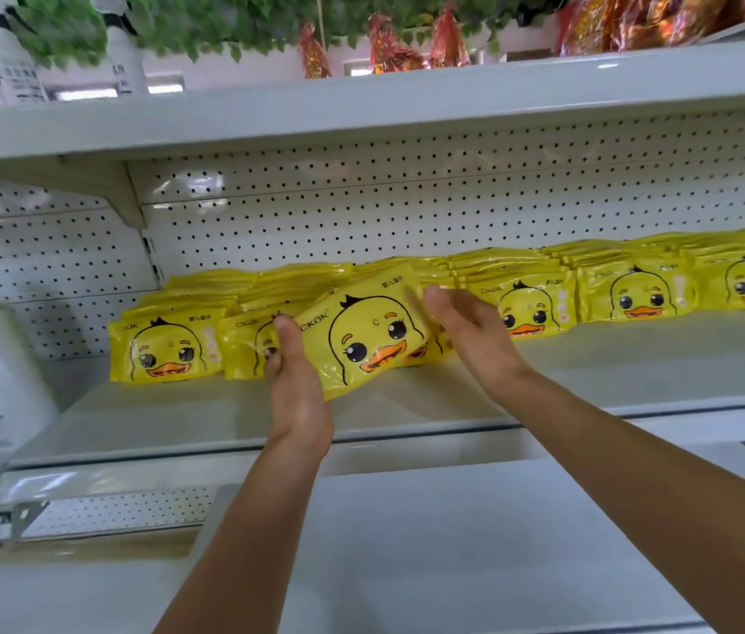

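A yellow plastic duck-face pack (361, 340) is being held tilted over the white metal shelf (590, 359), pinched at its 8 o'clock corner by the left hand (297, 382) and touched at 3 o'clock by the right hand (466, 331) (grip untellable), not yet being set into the row of matching packs (636, 299).

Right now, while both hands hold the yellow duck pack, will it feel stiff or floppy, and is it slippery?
Probably soft but not limp: the held pack holds its flat shape between the left hand and right hand. Its glossy film shows shine, so it may slide in a loose grip. It looks thin, so likely light.
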The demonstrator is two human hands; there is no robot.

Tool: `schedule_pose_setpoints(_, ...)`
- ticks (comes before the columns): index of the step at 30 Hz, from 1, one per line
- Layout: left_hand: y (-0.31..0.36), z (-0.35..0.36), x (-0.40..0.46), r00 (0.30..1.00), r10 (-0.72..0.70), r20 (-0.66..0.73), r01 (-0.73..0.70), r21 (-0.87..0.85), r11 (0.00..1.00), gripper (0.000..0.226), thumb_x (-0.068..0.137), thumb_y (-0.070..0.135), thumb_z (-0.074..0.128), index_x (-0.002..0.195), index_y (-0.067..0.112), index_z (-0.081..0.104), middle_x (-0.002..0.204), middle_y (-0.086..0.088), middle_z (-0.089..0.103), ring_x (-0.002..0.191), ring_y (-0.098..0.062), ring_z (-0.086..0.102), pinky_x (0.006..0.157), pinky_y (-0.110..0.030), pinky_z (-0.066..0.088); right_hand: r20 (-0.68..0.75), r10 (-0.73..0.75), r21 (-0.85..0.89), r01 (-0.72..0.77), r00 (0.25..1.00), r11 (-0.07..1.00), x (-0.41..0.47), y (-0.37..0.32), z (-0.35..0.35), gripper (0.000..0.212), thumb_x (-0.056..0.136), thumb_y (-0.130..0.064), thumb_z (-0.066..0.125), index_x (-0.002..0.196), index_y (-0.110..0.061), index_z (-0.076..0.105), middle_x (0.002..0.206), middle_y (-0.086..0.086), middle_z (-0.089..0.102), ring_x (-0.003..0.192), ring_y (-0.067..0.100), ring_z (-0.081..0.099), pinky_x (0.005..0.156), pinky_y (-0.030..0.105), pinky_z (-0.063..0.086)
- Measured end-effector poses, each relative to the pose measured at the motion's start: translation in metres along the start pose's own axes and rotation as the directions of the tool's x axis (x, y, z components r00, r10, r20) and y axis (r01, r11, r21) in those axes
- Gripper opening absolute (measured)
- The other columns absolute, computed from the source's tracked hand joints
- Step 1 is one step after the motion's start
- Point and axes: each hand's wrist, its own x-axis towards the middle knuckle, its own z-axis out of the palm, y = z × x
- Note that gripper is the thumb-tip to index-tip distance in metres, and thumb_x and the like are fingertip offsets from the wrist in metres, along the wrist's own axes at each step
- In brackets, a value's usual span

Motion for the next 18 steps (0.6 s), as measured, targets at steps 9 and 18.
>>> schedule_pose_setpoints(9,-0.016,0.053,-0.027,0.925,-0.168,0.341,0.159,0.052,0.986,0.029,0.093,0.053,0.052,0.1,0.03,0.067,0.096,0.003,0.075,0.092,-0.017,0.07,0.085,-0.04,0.054,0.166,0.133,-0.014,-0.132,0.977,0.991,-0.013,0.018,-0.079,0.033,0.078,-0.012,0.077,0.062,-0.019,0.049,0.043,-0.02,0.05,0.044,-0.006,0.048,0.051,0.006,0.035)
schedule_pose_setpoints(18,-0.027,0.065,0.015,0.606,0.364,0.707,-0.736,0.672,-0.08,0.095,0.078,0.033,0.076,0.153,0.035,0.017,0.161,0.002,0.016,0.149,-0.019,0.007,0.12,-0.046,0.009,-0.025,0.196,-0.134,-0.198,0.98,0.971,0.002,0.047,-0.173,0.029,0.067,-0.015,0.085,0.07,-0.011,0.056,0.057,-0.013,0.063,0.057,0.002,0.061,0.058,0.019,0.044)
